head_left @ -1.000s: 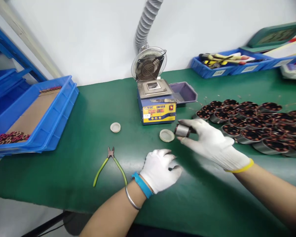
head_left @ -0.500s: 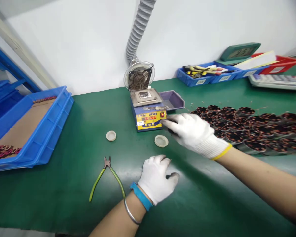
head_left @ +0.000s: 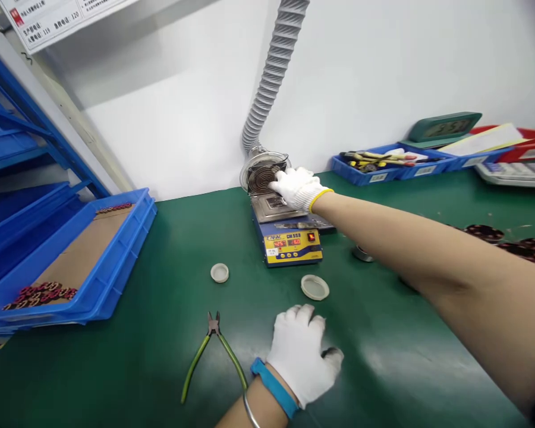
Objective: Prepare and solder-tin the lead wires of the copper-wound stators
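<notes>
Green mat (head_left: 116, 368) covers the table, and on it stands a blue pot (head_left: 289, 241) with a yellow label (head_left: 289, 249) reading "CM 558" and red numbers. Right hand (head_left: 298, 187), in a white knit glove, is over the pot, right at the round wire fan (head_left: 258, 175) under the ribbed gray hose (head_left: 271, 77); whether it grips anything cannot be told. Left hand (head_left: 301, 353) lies flat and loose on the mat near a round cap (head_left: 314, 287) and green cutters (head_left: 214, 351), and a blue tray (head_left: 116, 261) holds little red coils (head_left: 40, 294).

Two gloved hands: the left hand (head_left: 303, 351) and the right hand (head_left: 298, 185). Two white caps: a smaller cap (head_left: 220, 273) and a larger cap (head_left: 314, 287). One pair of side cutters (head_left: 213, 327), one solder pot (head_left: 292, 246), one extraction fan (head_left: 258, 175), one digital clock (head_left: 448, 128).
</notes>
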The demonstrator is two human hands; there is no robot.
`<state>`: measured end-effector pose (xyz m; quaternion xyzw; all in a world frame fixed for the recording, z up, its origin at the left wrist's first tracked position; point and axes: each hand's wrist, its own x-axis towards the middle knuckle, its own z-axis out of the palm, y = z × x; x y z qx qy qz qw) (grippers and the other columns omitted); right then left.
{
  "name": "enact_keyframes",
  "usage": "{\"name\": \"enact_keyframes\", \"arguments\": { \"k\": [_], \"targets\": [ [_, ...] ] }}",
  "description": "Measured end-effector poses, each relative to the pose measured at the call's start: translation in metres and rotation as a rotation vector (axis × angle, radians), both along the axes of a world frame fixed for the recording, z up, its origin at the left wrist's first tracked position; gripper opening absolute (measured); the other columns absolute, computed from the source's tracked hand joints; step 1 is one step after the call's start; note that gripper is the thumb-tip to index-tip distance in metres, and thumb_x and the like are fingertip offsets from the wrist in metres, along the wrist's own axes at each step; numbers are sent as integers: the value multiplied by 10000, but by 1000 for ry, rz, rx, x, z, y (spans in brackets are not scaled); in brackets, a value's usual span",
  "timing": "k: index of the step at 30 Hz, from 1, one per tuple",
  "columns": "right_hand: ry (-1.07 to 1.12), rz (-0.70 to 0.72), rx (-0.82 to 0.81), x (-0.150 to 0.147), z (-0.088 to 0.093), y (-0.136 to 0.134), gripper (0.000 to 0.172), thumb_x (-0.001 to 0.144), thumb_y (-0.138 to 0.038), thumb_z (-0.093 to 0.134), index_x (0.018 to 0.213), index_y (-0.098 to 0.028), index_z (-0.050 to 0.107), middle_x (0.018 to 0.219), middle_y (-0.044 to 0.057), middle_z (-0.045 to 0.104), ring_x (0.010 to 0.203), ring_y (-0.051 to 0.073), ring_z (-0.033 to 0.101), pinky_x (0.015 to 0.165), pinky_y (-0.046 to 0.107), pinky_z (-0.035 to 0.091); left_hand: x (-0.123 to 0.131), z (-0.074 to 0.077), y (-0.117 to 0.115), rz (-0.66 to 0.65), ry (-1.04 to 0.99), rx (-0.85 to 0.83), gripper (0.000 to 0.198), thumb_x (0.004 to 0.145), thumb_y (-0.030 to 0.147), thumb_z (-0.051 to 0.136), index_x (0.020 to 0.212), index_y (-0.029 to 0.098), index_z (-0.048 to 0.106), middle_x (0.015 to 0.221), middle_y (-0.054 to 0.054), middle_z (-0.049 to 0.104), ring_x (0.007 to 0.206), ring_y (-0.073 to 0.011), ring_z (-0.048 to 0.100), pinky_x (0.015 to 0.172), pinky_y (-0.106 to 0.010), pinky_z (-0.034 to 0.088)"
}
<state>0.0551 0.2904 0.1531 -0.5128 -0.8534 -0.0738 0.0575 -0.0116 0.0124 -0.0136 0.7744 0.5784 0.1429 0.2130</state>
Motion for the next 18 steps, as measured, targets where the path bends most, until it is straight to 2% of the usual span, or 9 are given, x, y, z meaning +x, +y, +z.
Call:
{"name": "enact_keyframes", "arguments": {
  "k": [4,8,11,15,18],
  "targets": [
    [103,-100,-28,10,12,7,465,1030,-407,704,1436,-193,627,1465,134,618,1272,297,645,1062,542,570,-1,1,1,-8,2,-12,499,951,445,616,1357,161,682,1574,-162,584,1406,-359,556,1202,-550,483],
    [263,-206,-167,18,25,14,378,1078,-429,632,1317,-140,679,1309,104,695,1155,251,697,1002,473,587,-1,0,2,-19,3,-5,485,933,419,620,1339,163,690,1554,-163,598,1390,-367,565,1180,-553,502],
    [373,-240,-285,15,21,14,367,1088,-442,614,1243,-122,702,1231,87,719,1084,228,713,965,440,596,0,-2,4,-19,9,14,482,906,416,650,1311,160,704,1527,-169,617,1361,-378,584,1152,-563,526],
    [526,-277,-377,10,9,12,407,1040,-470,683,1291,-150,685,1275,105,706,1106,247,706,959,465,611,-1,-4,5,-19,20,31,483,906,426,642,1299,154,709,1507,-169,632,1335,-373,601,1136,-556,538],
    [676,-239,-432,16,10,10,397,1046,-449,680,1295,-140,682,1271,101,705,1090,243,706,942,455,615,-2,-4,6,-17,25,43,484,897,414,651,1302,155,709,1506,-162,635,1339,-366,600,1147,-554,531]
  ]
}}
